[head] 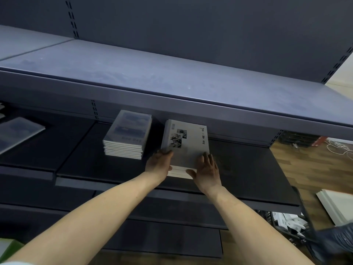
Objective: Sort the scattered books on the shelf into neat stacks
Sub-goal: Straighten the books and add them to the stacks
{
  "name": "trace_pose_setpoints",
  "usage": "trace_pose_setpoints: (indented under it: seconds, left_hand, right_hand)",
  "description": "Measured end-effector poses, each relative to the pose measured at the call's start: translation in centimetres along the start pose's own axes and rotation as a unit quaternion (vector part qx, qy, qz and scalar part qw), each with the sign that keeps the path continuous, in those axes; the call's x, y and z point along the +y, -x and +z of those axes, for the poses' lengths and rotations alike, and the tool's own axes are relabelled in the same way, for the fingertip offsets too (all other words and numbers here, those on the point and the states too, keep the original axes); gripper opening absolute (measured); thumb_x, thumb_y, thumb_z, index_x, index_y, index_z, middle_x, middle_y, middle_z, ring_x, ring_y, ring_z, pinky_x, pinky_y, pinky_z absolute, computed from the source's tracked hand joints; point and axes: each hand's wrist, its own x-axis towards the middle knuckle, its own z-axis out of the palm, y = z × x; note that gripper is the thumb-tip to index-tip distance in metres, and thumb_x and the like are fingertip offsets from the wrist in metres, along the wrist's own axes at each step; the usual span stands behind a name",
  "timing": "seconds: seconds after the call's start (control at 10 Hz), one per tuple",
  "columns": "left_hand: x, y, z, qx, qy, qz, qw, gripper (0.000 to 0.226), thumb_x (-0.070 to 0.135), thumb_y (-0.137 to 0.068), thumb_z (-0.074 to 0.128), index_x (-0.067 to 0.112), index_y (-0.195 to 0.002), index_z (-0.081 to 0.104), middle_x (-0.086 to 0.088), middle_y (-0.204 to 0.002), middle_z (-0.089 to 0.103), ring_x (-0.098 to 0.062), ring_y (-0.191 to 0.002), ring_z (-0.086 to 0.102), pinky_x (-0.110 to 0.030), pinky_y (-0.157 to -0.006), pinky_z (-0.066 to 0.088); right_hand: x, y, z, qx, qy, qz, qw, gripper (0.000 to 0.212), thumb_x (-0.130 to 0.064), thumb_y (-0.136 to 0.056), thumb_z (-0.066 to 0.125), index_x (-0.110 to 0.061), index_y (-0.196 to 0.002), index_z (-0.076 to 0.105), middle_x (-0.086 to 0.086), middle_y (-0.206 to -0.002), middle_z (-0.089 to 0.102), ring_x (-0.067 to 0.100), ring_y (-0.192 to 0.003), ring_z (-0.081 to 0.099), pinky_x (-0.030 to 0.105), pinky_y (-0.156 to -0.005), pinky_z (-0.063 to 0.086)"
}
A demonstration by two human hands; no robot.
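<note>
A stack of grey-white books (188, 142), its top cover showing small photos and black lettering, lies on the dark middle shelf (95, 165). My left hand (159, 164) grips the stack's near left corner. My right hand (207, 170) presses its near right corner, fingers spread on the cover and thumb against the front edge. To the left stands a second neat stack of several bluish-covered books (128, 134), apart from both hands. One more bluish book (18, 133) lies alone on the shelf at far left.
An upper grey shelf (172, 81) overhangs the books closely. Lower shelves (162, 238) jut out below my arms. At right are wooden floor (313, 169), white cords, white boards (336, 203) and boxes.
</note>
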Motion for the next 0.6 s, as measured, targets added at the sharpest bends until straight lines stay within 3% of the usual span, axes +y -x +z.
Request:
trace_pose_setpoints:
  seconds: [0.2,0.3,0.4,0.5,0.6]
  left_hand:
    - [-0.1,0.1,0.1,-0.016,-0.032,-0.004,0.999,0.039,0.021,-0.095,0.058,0.018,-0.131,0.045,-0.01,-0.133,0.049,-0.028,-0.118,0.051,-0.039,-0.091,0.049]
    - [-0.5,0.4,0.2,-0.013,-0.037,0.001,0.999,0.035,0.021,-0.096,0.056,0.016,-0.129,0.046,-0.012,-0.13,0.05,-0.029,-0.115,0.053,-0.039,-0.088,0.05]
    - [-0.8,0.8,0.2,-0.008,0.012,-0.007,1.0,0.033,0.022,-0.098,0.052,0.015,-0.13,0.05,-0.013,-0.131,0.053,-0.031,-0.115,0.053,-0.039,-0.09,0.048]
    - [-1.8,0.3,0.2,-0.022,0.044,0.019,0.999,0.035,0.024,-0.097,0.053,0.013,-0.131,0.054,-0.012,-0.131,0.057,-0.031,-0.116,0.055,-0.041,-0.095,0.047]
    - [-2.5,-0.1,0.2,-0.011,0.228,-0.045,0.973,0.034,0.032,-0.095,0.053,0.006,-0.112,0.066,-0.014,-0.111,0.069,-0.029,-0.102,0.065,-0.043,-0.093,0.051]
  right_hand:
    - [-0.5,-0.6,-0.7,-0.043,0.052,0.01,0.998,0.071,-0.05,-0.098,0.046,-0.021,-0.154,0.014,0.011,-0.163,0.0,0.035,-0.15,-0.002,0.048,-0.122,0.006]
    - [-1.7,0.1,-0.2,-0.025,0.093,0.022,0.995,0.067,-0.046,-0.096,0.053,-0.027,-0.153,0.022,0.017,-0.161,0.011,0.04,-0.148,0.011,0.052,-0.119,0.013]
    - [-3.2,1.2,0.7,0.061,0.135,0.02,0.989,0.062,-0.027,-0.065,0.089,-0.025,-0.121,0.064,0.016,-0.116,0.057,0.039,-0.106,0.058,0.048,-0.084,0.053]
    - [-4.9,2.0,0.7,0.091,0.131,0.049,0.986,0.054,-0.019,-0.057,0.091,-0.019,-0.106,0.069,0.014,-0.092,0.058,0.036,-0.083,0.059,0.042,-0.066,0.052]
    - [-6.7,2.5,0.2,0.103,0.09,0.047,0.99,0.052,-0.02,-0.073,0.081,-0.015,-0.12,0.06,0.015,-0.104,0.058,0.036,-0.095,0.058,0.044,-0.073,0.052]
